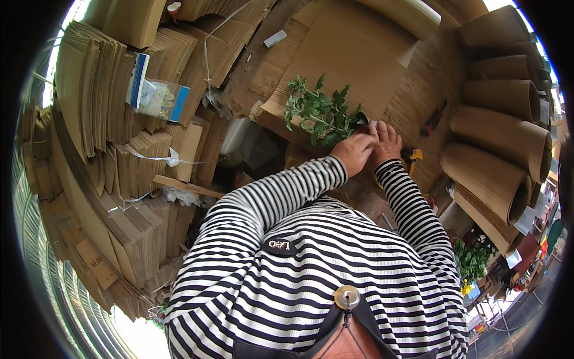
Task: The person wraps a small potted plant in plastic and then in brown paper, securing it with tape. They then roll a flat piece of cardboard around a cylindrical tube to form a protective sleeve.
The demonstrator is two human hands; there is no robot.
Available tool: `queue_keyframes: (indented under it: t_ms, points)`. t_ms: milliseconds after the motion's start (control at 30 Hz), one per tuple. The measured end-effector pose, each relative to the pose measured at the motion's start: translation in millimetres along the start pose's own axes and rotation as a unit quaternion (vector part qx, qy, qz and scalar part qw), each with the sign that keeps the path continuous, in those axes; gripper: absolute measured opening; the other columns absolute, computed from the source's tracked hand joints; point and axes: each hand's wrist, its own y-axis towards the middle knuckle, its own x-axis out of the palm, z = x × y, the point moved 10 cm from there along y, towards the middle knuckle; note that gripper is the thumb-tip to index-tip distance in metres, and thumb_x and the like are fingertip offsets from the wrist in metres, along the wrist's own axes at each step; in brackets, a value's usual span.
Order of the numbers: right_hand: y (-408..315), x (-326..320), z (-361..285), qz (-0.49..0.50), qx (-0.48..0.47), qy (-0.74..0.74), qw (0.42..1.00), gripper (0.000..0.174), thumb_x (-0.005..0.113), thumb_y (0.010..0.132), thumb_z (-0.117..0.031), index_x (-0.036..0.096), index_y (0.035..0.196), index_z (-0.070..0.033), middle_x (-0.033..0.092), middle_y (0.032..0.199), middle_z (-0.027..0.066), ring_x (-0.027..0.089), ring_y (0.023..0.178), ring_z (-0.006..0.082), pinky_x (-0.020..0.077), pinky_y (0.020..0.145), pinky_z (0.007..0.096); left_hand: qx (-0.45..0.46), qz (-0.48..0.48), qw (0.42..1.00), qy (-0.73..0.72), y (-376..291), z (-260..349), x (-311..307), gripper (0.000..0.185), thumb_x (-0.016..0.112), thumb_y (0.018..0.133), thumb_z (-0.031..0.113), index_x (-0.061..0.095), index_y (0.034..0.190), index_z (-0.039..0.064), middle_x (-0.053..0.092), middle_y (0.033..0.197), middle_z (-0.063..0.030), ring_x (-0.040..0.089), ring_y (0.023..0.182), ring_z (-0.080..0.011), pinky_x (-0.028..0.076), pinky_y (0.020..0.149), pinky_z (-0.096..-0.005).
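Note:
My left hand [354, 151], slightly blurred, is bent inward beside the bottom end of a bunch of green leafy stems [320, 114]. Its fingertips meet those of my right hand [386, 142], whose fingers curl at the near edge of a wooden worktable [412, 96]. A small dark piece [360, 119] shows at the stem ends, just beyond my left hand. What my fingers pinch is hidden between them. The leaves spread left across the table edge, partly over a corrugated cardboard sheet [345, 58].
Right of my hands lie a red-and-black hand tool [433, 120] and a yellow tool [415, 155]. Rolled cardboard [489, 179] lines the right side. Stacked flat cardboard [89, 89] fills the left, with a plastic packet [161, 101] against it. Another leafy plant [473, 260] stands lower right.

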Motion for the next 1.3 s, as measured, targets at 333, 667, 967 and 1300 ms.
queue_keyframes:
  t_ms: [333, 667, 967, 1300]
  points:
    - [42, 7, 29, -0.216, -0.006, 0.087, 0.972, 0.116, 0.092, 0.055, -0.043, 0.036, 0.150, -0.009, 0.034, 0.156, 0.0168, 0.035, 0.142, 0.0380, 0.0345, 0.117, 0.0484, -0.004, -0.214, 0.908, 0.359, 119, -41, 21, 0.028, 0.052, 0.097, 0.033, 0.074, 0.105, 0.016, 0.070, 0.115, -0.0081, 0.067, 0.106, -0.0264, 0.045, 0.096, -0.0432]
    - [97, 31, 52, -0.333, -0.116, 0.273, 0.895, 0.107, 0.093, 0.052, -0.037, 0.045, 0.144, -0.012, 0.043, 0.148, 0.0189, 0.041, 0.138, 0.0378, 0.0347, 0.118, 0.0464, 0.014, -0.298, 0.903, 0.310, 157, -24, 37, 0.046, 0.074, 0.080, 0.037, 0.067, 0.119, 0.015, 0.066, 0.122, -0.0045, 0.057, 0.119, -0.0247, 0.038, 0.102, -0.0464]
    - [105, 94, 81, -0.454, -0.055, 0.393, 0.797, 0.114, 0.094, 0.051, -0.038, 0.041, 0.148, -0.013, 0.042, 0.149, 0.0182, 0.041, 0.139, 0.0370, 0.0337, 0.119, 0.0464, -0.008, -0.371, 0.876, 0.308, 168, -29, 31, 0.074, 0.084, 0.068, 0.045, 0.060, 0.125, 0.005, 0.068, 0.121, -0.0122, 0.058, 0.119, -0.0272, 0.033, 0.109, -0.0468]
    - [90, 8, 94, -0.251, -0.062, 0.245, 0.934, 0.137, 0.099, 0.046, -0.030, 0.023, 0.158, -0.009, 0.034, 0.155, 0.0235, 0.037, 0.142, 0.0421, 0.0359, 0.118, 0.0475, 0.048, -0.355, 0.882, 0.305, 164, -24, 30, 0.067, 0.078, 0.081, 0.042, 0.055, 0.133, 0.008, 0.068, 0.123, -0.0113, 0.051, 0.130, -0.0293, 0.026, 0.113, -0.0561]
